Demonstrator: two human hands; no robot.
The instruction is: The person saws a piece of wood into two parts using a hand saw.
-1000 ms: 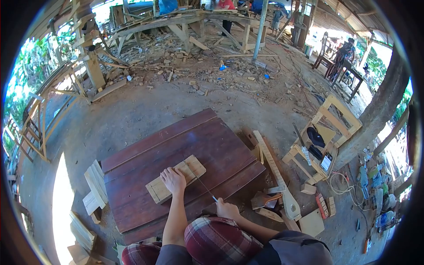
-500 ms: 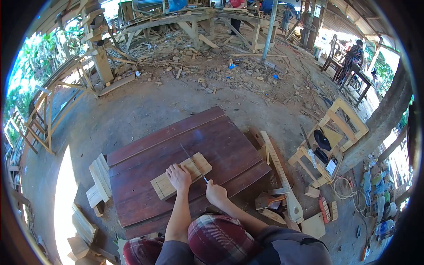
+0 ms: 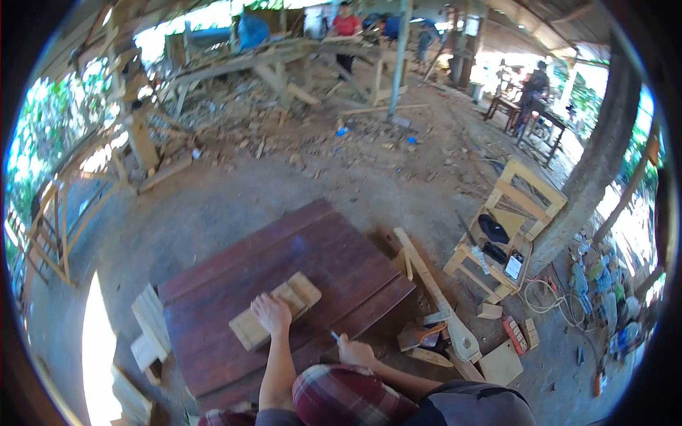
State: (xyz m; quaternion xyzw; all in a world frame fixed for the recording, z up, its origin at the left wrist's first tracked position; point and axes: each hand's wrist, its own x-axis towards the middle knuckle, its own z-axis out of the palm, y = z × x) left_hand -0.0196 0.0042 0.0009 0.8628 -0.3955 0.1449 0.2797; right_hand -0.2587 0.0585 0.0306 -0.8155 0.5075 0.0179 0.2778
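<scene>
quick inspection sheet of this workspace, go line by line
surface: dark red board panel lying on the dirt floor
job's things: pale wood block on the panel; thin saw, only its blue handle end shows
clutter: offcuts left of the panel, notched strip right
grips: left hand pressing the block; right hand closed on the saw handle
cables: white cord by the post
surroundings: pale chair frame, people at far benches

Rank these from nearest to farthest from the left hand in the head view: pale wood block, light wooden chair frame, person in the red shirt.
1. Pale wood block, under the left hand.
2. Light wooden chair frame, off to the right.
3. Person in the red shirt, far back at the top.
</scene>
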